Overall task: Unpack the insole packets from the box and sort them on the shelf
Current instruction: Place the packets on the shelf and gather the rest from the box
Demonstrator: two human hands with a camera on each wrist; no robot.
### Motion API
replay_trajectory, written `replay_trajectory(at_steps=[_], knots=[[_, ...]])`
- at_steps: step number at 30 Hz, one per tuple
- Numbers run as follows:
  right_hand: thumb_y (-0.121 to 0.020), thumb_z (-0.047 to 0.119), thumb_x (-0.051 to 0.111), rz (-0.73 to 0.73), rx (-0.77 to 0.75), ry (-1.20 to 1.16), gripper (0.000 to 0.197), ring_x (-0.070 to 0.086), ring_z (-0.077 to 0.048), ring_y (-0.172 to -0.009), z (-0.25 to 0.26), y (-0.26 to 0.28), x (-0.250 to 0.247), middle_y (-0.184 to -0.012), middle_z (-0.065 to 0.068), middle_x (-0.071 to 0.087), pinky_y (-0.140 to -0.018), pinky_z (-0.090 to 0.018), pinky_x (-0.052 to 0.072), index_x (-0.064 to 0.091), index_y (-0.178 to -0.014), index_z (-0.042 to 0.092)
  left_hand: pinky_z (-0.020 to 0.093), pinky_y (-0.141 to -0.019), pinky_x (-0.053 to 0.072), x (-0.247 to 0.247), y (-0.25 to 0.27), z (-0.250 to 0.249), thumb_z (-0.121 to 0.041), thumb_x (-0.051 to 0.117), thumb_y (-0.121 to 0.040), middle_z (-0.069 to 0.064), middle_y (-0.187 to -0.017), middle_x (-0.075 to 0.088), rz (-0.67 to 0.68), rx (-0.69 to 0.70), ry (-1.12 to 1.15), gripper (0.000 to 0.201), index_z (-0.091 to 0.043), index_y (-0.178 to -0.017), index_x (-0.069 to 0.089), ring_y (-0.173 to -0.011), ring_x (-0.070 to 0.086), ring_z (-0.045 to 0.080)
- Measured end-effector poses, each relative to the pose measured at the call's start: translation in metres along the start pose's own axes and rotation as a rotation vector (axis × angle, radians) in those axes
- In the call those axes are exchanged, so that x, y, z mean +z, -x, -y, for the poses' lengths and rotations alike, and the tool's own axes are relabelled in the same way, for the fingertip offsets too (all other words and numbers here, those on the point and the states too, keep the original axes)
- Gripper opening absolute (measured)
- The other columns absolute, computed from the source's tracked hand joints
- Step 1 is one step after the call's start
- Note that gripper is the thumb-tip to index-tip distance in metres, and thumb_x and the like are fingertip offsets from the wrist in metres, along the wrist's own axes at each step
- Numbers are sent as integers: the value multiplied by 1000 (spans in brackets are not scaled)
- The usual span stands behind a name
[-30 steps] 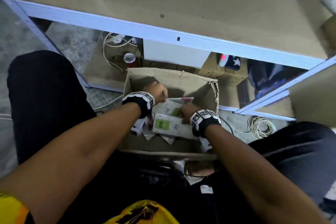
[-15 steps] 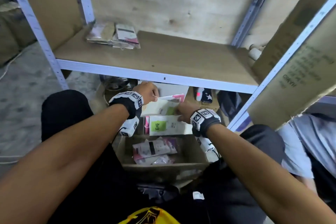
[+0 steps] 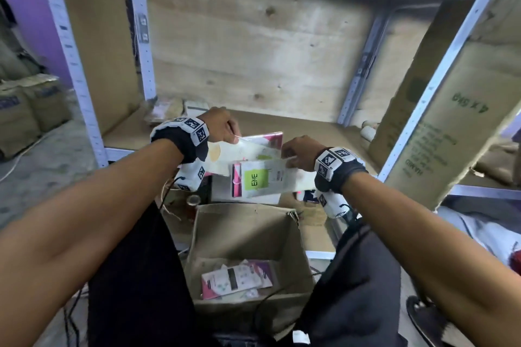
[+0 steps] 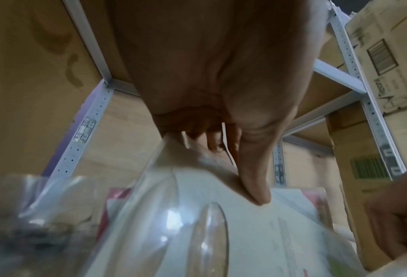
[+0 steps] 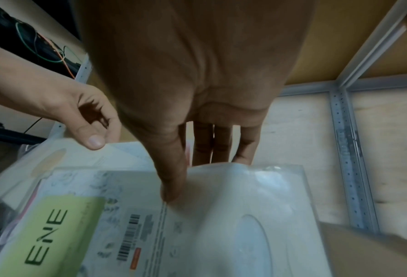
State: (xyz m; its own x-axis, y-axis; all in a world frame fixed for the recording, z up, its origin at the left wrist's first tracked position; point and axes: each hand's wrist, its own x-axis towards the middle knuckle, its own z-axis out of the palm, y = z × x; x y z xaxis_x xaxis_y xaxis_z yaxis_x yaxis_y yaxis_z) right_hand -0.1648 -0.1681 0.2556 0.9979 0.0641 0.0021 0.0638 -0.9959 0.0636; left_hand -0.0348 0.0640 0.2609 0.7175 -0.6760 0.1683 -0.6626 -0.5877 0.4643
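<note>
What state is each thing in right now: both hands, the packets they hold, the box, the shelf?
left hand: pinches the corner of the upper packet.
right hand: grips the green-label packet, thumb on top, fingers beneath.
upper packet: held up over the box, partly under the green-label one.
green-label packet: held up, label facing up.
box: open, a few packets left inside.
shelf: a small pile of packets at its back left.
</note>
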Motion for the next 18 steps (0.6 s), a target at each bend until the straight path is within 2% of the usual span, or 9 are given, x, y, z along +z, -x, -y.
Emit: replay_trajectory(at_steps=[5, 9, 13, 15, 18], knots=[[-90, 22, 66, -50, 27, -24, 28, 60, -23, -105, -12, -14, -36, -118, -6, 67, -82, -25, 42, 66, -117, 12, 19, -74, 44, -37, -17, -2, -16, 83, -77, -1, -77, 69, -105, -13, 85, 14, -14, -89, 77, -75, 61, 9], [-90, 22, 67, -51, 77, -133, 28, 61, -27, -108, -24, -35, -49, -118, -8, 66, -81, -26, 42, 64, -116, 11, 19, -75, 47, -57, -32, 14, -21, 84, -76, 0, -83, 71, -210, -50, 186, 13, -19, -85, 75, -80, 63, 11], [-91, 23, 68, -118, 111, -255, 32, 58, -23, -101, -39, -63, -51, -116, -8, 64, -80, -21, 35, 62, -119, 10, 35, -91, 51, -67, -46, 42, -14, 81, -78, 11, -93, 73, -252, -82, 317, 23, -1, -95, 74, -87, 65, 19], [-90, 22, 68, -143, 124, -328, 30, 53, -19, -92, -46, -81, -49, -108, -8, 63, -79, -22, 36, 63, -117, 10, 39, -98, 48, -71, -52, 61, -8, 78, -80, 16, -100, 72, -262, -110, 424, 16, -2, -95, 72, -95, 65, 23], [-92, 17, 65, -156, 111, -466, 22, 56, -22, -90, -52, -114, -44, -98, -10, 64, -83, -31, 45, 64, -109, 4, 32, -99, 46, -72, -63, 94, -5, 75, -82, 14, -104, 70, -322, -192, 575, 17, -6, -98, 70, -102, 63, 24]])
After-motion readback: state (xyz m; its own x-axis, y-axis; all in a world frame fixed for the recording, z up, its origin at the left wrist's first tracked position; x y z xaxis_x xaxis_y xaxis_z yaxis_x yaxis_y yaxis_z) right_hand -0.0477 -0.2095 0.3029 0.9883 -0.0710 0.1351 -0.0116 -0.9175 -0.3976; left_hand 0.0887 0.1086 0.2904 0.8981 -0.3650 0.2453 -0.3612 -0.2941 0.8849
